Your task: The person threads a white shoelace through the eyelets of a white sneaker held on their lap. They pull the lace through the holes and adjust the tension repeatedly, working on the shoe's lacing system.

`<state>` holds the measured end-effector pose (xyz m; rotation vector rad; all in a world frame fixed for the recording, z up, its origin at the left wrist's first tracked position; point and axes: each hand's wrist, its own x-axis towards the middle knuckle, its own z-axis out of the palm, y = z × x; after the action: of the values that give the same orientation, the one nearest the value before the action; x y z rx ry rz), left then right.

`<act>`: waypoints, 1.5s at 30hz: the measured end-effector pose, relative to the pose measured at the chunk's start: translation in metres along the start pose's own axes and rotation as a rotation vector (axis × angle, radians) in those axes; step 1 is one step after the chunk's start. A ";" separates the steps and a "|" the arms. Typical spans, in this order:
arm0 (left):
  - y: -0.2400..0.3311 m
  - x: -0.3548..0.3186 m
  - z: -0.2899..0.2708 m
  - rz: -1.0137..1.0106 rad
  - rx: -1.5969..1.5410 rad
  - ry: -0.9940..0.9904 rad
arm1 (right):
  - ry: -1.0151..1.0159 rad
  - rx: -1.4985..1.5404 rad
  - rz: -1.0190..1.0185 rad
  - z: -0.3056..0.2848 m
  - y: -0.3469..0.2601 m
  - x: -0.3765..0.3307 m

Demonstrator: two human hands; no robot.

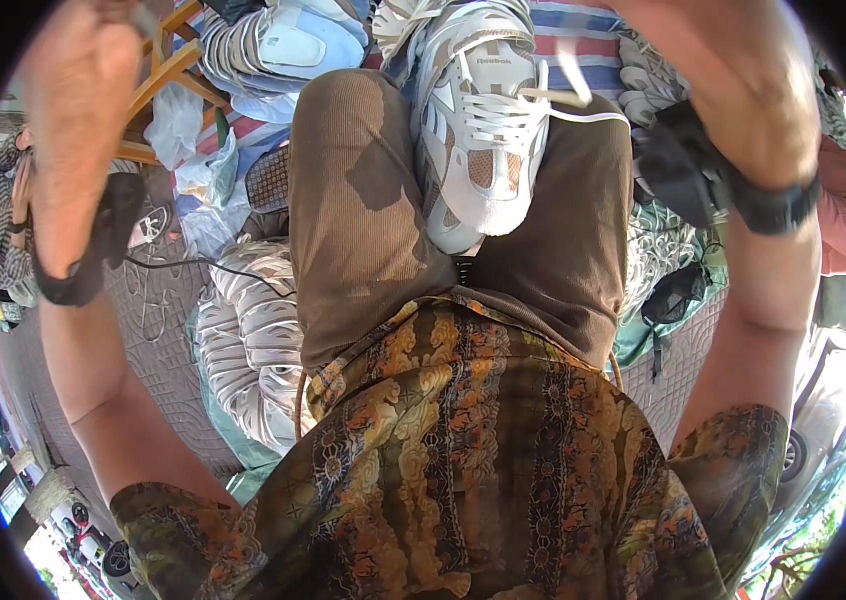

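A white and beige sneaker (488, 130) rests between my knees, toe toward me, with its white shoelaces (493, 118) running across the tongue. One loose lace end loops right over my knee, and a blurred stretch of lace rises beside it. My left hand (88, 65) is raised at the upper left, well apart from the shoe; its fingers are smeared or cut off by the edge. At the upper right is my right hand (733, 60), its fingers beyond the top edge, so what it holds is hidden. Black straps circle both wrists.
Bundled pale sneakers (258, 340) lie left of my leg on the paved ground. On the right is a heap of white laces (658, 255) with a black pouch (678, 293). A wooden stool frame (168, 75), plastic bags (198, 170) and other people stand around.
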<state>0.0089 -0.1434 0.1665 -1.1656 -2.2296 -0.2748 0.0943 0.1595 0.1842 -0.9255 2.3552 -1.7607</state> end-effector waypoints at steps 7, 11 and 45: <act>0.065 0.002 0.069 0.111 -0.145 0.009 | 0.202 -0.245 0.376 -0.049 -0.001 -0.118; 0.092 0.004 0.102 0.251 -0.244 -0.208 | 0.241 -0.229 0.558 -0.063 0.038 -0.171; 0.128 0.015 0.214 -0.023 -0.302 -0.279 | 0.260 -1.128 -0.031 0.020 0.157 -0.088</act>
<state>0.0158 0.0365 -0.0068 -1.4095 -2.5076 -0.4995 0.1073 0.2120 0.0114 -0.7752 3.5143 -0.4038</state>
